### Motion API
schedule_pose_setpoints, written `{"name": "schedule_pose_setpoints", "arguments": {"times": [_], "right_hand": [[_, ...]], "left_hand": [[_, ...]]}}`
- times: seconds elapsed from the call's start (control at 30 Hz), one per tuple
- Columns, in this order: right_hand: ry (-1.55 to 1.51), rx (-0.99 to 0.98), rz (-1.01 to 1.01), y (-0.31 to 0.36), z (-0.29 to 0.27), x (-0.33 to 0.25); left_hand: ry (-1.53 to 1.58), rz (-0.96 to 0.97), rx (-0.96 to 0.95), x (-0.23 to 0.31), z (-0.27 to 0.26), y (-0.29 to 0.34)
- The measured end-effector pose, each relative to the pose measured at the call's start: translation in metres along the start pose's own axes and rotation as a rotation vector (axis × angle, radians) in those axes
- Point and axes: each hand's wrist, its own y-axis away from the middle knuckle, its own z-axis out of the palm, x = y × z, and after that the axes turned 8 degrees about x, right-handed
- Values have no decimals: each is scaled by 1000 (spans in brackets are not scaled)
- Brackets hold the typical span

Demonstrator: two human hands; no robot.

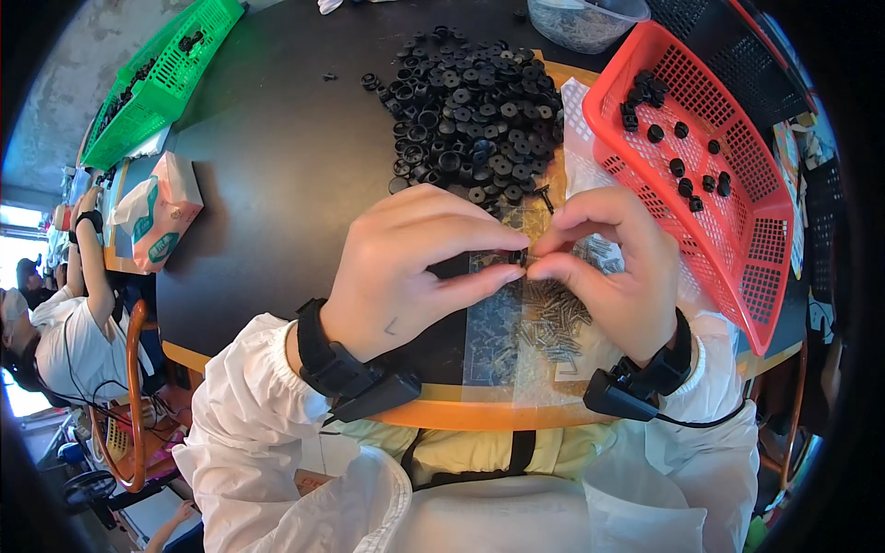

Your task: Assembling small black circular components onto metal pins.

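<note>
My left hand (406, 263) is closed in a pinch, its thumb and fingertips on a small black part (517, 257), mostly covered by the fingers. Right beside it, my right hand (618, 253) pinches with thumb and forefinger at the same spot; what it holds is too small to make out. Beneath both hands, a heap of small metal screws (553, 323) lies on a clear plastic bag (489, 359). A black T-shaped piece (545, 196) rests just beyond my right fingers. Farther back spreads a big pile of round black plastic caps (470, 111) with holes in them.
On the right stands a red basket (636, 175) holding several black pieces. Behind it are a clear tub (590, 28) and a black basket (737, 64). A tissue pack (171, 212) and green basket (157, 101) sit left, near another person (83, 341).
</note>
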Motion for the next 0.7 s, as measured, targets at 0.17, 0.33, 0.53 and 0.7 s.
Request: {"name": "schedule_pose_setpoints", "arguments": {"times": [0.17,0.33,0.53,0.7], "right_hand": [[76,-13,-229,-11,-4,-1],[39,-2,-273,-9,-4,0],[93,7,-267,-6,-7,-4],[-38,101,-132,-4,-6,2]], "left_hand": [[235,-278,6,9,-3,0],[417,-319,-40,7,-2,0],[332,-289,-153,6,-12,-2],[86,-118,-233,8,-16,-9]]}}
